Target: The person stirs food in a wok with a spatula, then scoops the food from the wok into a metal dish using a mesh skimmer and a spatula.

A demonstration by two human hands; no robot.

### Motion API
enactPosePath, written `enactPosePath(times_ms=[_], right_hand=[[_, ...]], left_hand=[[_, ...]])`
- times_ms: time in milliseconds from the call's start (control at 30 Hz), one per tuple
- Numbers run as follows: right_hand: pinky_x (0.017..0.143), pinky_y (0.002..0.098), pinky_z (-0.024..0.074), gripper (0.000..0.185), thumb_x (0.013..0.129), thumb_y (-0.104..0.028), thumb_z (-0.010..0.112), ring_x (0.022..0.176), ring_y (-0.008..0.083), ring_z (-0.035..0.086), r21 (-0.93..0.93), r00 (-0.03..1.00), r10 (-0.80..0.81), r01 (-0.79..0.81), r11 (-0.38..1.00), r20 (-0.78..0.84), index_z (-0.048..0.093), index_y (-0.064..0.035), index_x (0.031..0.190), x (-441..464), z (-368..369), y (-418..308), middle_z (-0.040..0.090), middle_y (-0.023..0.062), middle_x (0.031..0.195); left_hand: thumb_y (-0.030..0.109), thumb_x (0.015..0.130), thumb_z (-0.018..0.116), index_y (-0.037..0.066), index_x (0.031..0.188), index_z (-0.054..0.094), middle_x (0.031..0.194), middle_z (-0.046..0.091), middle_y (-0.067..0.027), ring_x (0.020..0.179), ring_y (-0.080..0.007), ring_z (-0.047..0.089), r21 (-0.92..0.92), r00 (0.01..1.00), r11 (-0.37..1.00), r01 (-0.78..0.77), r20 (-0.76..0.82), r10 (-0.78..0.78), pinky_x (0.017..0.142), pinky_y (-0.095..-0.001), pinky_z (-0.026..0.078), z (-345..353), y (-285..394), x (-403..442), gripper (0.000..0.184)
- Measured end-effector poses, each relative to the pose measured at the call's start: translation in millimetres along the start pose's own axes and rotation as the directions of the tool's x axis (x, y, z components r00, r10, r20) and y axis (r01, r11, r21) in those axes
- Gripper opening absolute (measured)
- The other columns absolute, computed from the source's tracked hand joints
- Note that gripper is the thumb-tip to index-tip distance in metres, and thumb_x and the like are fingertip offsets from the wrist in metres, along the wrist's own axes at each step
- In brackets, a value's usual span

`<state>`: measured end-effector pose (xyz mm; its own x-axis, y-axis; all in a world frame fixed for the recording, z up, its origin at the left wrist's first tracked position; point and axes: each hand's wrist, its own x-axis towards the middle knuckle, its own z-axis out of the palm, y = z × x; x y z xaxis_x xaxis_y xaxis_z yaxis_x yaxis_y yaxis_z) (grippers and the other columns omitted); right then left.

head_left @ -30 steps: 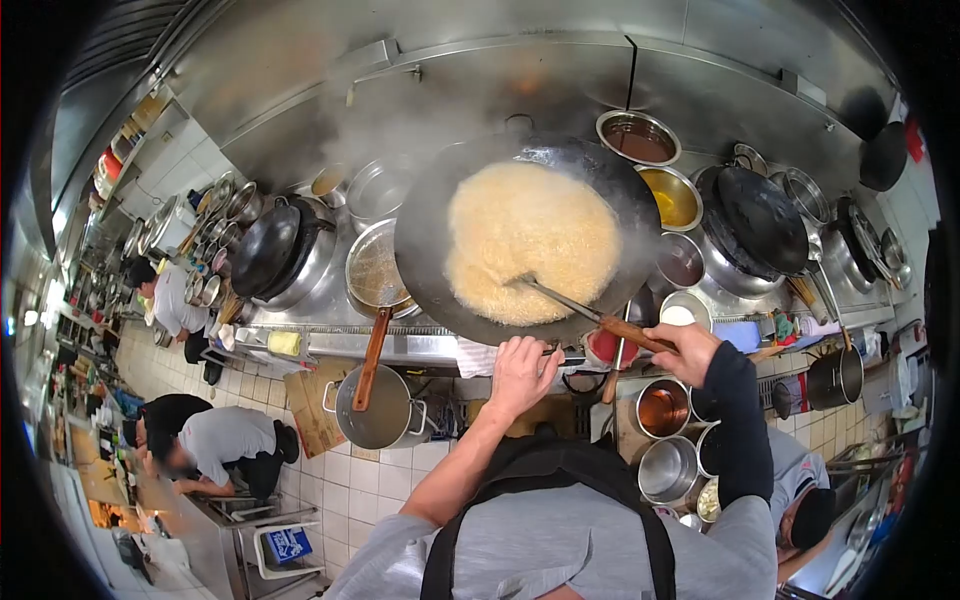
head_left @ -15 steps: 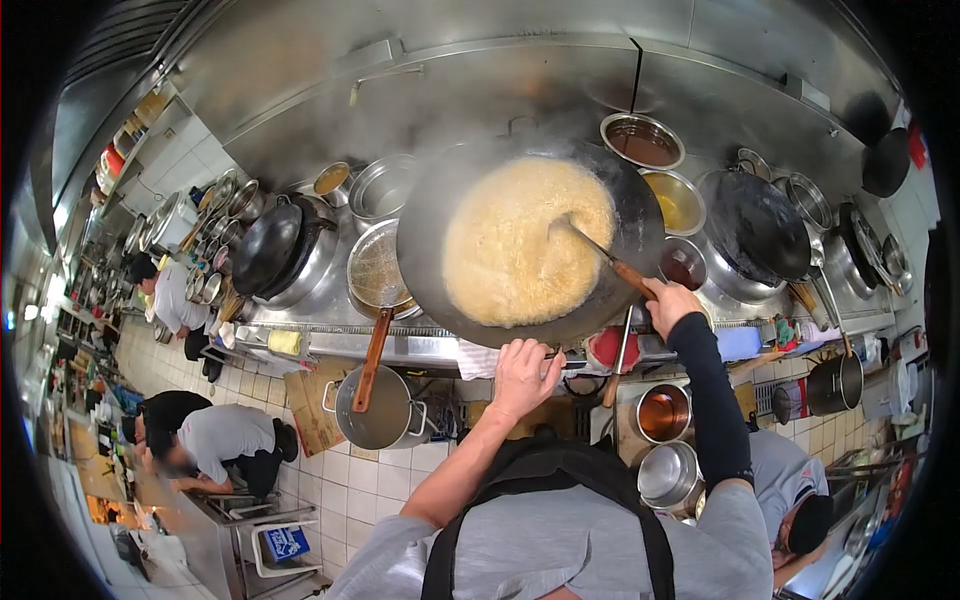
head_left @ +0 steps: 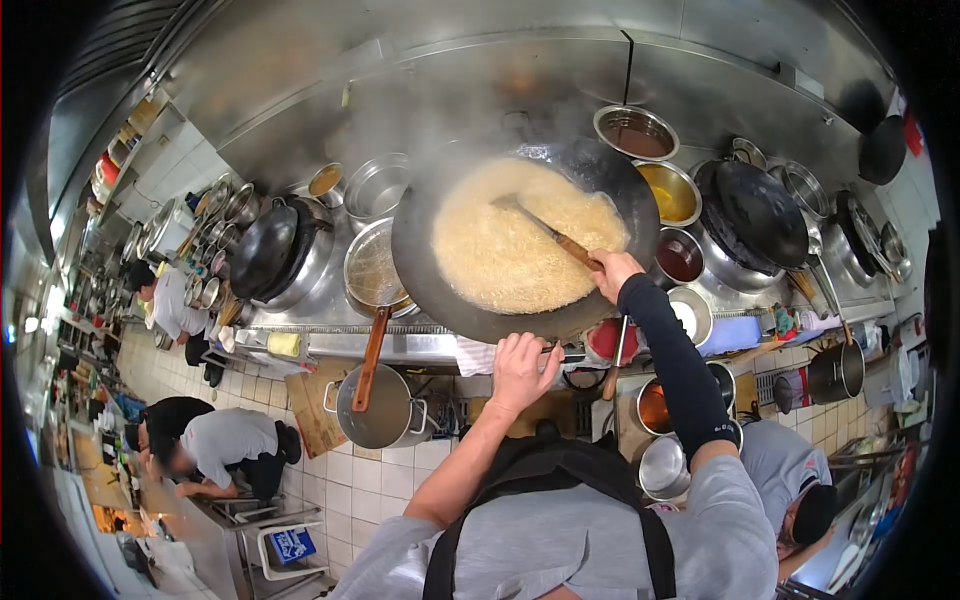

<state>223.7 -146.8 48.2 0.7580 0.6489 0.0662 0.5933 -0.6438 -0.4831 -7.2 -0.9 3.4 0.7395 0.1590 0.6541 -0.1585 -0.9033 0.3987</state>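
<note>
Steam rises from a large black wok [head_left: 430, 300] filled with foamy, pale yellow liquid [head_left: 500, 255]. My right hand [head_left: 616, 274], in a dark sleeve, is wrapped round the wooden handle of a ladle [head_left: 550, 230]. The ladle slants across the liquid, its metal head partly sunk near the middle. At the near rim, my left hand [head_left: 522, 368] closes on the wok's handle [head_left: 548, 348], largely hidden under the fingers. A pale striped cloth [head_left: 474, 357] hangs beside that hand.
Left of the wok sits a wooden-handled strainer [head_left: 375, 270] above a pot [head_left: 375, 410]. Bowls of brown sauce [head_left: 637, 133] and yellow liquid [head_left: 670, 194] stand right. Another wok [head_left: 762, 215] lies beyond. Co-workers bend at left [head_left: 230, 445] and right [head_left: 785, 470].
My right hand has moved left and away from me, sweeping the ladle head leftward through the liquid. The foam has spread to the right. My left hand stays at the near rim.
</note>
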Motion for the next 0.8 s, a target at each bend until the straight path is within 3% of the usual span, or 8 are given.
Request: enactPosePath(times_ms=[333,467,500,533,600,633,800], right_hand=[[0.083,0.0471,0.0541,0.035,0.086,-0.011,0.071,0.096,0.0461,0.067,0.140,0.982,-0.136,0.118,0.983,0.128,0.063,0.0014,0.118,-56.4,-17.4,-17.3,0.069,0.0287,0.097],[0.084,0.0447,0.0531,0.039,0.087,-0.015,0.073,0.094,0.0427,0.070,0.252,0.979,-0.096,0.049,0.966,0.180,0.060,0.0016,0.121,-89.1,-41.0,-16.5,0.070,0.0256,0.096],[0.067,0.0399,0.0562,0.038,0.092,-0.015,0.070,0.071,0.0304,0.070,0.260,0.975,-0.184,0.147,0.955,0.125,0.059,-0.0002,0.124,-95.9,-35.9,-1.9,0.070,0.0189,0.086],[0.061,0.0374,0.0542,0.038,0.093,-0.014,0.069,0.066,0.0257,0.067,0.424,0.971,-0.051,-0.054,0.904,0.234,0.057,-0.0012,0.127,-102.6,-42.2,-3.2,0.069,0.0164,0.082],[0.049,0.0323,0.0502,0.038,0.097,-0.012,0.066,0.055,0.0165,0.061,0.621,0.857,0.139,-0.463,0.633,0.497,0.054,-0.0031,0.132,-120.5,-63.0,-8.5,0.066,0.0115,0.076],[0.038,0.0232,0.0405,0.039,0.101,-0.010,0.061,0.051,0.0039,0.047,0.674,0.852,0.144,-0.491,0.552,0.503,0.049,-0.0048,0.137,-130.8,-67.2,-8.4,0.058,0.0024,0.074],[0.036,0.0226,0.0390,0.040,0.101,-0.010,0.061,0.049,0.0060,0.048,0.762,0.864,0.165,-0.498,0.414,0.475,0.048,-0.0040,0.138,-160.7,-65.0,-8.2,0.057,0.0027,0.077]], left_hand=[[0.021,0.083,0.077,0.008,0.084,0.061,0.082,0.058,-0.0083,0.079,-0.0295,0.056,0.004,0.999,1.000,0.021,0.024,-0.021,0.071,-0.0416,0.041,-1.5,1.4,0.1,0.021],[0.021,0.083,0.077,0.008,0.084,0.060,0.081,0.057,-0.0082,0.079,-0.0294,0.056,0.003,1.000,1.000,0.015,0.019,-0.015,0.070,-0.0415,0.041,-0.4,0.2,-0.2,0.021],[0.021,0.083,0.077,0.008,0.084,0.060,0.081,0.057,-0.0082,0.078,-0.0294,0.056,0.004,1.000,1.000,0.014,0.017,-0.014,0.070,-0.0415,0.041,0.0,-0.4,-0.4,0.021],[0.021,0.083,0.077,0.008,0.084,0.060,0.080,0.057,-0.0082,0.078,-0.0294,0.055,0.004,1.000,1.000,0.014,0.016,-0.014,0.070,-0.0415,0.040,0.4,-0.8,-0.8,0.021],[0.019,0.083,0.077,0.008,0.084,0.061,0.081,0.058,-0.0079,0.078,-0.0293,0.056,0.002,1.000,1.000,0.014,0.016,-0.014,0.070,-0.0412,0.041,0.6,-0.9,-0.8,0.020],[0.018,0.082,0.077,0.008,0.085,0.061,0.081,0.058,-0.0077,0.078,-0.0293,0.056,0.001,1.000,1.000,0.014,0.017,-0.014,0.069,-0.0409,0.041,0.1,-0.7,-0.6,0.019],[0.021,0.083,0.077,0.008,0.083,0.061,0.080,0.057,-0.0078,0.077,-0.0294,0.055,0.004,1.000,1.000,0.015,0.005,-0.015,0.069,-0.0417,0.040,1.3,0.9,1.7,0.021]])
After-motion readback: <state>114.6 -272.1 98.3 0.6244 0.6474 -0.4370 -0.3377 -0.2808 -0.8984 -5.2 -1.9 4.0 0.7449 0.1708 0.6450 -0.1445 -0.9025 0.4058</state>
